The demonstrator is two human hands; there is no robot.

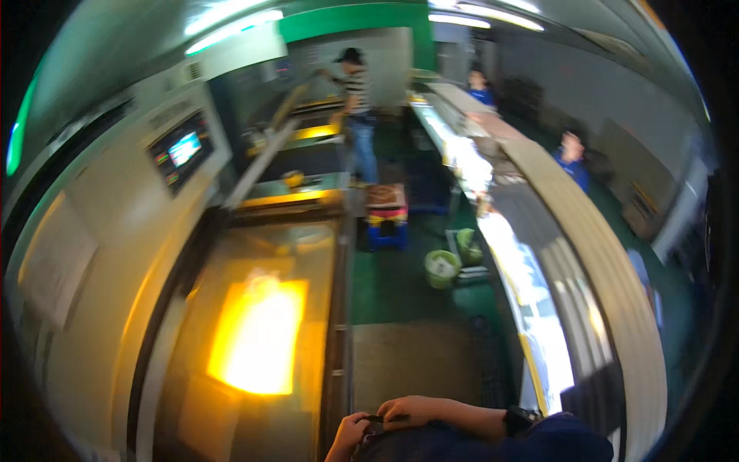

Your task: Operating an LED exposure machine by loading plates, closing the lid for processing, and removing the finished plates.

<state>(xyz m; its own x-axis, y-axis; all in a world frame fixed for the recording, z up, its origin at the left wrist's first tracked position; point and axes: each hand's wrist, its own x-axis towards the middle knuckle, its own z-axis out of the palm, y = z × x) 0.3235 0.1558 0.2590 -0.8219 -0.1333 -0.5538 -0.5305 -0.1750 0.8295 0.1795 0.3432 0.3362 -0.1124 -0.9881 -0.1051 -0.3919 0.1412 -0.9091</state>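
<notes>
Both hands meet close to my body at the lower edge. My left hand (351, 434) is closed, its fingers curled in toward the other hand. Beside it, my right hand (403, 411) is closed too, with the fingers bent down. A small dark thing (375, 419) shows between the two hands; blur hides what it is. A black watch or band (520, 420) sits on my right wrist, next to a dark blue sleeve (568, 433). To the left of my hands lies a machine bed with a glowing yellow panel (258, 339) under its glass top.
A control screen (185, 149) is on the machine's wall at left. Ahead, a person in a striped shirt (359, 88) stands at the machine line. A stool (386, 215) and green buckets (442, 267) stand on the floor. A brightly lit bench (531, 308) runs along the right, with people beyond.
</notes>
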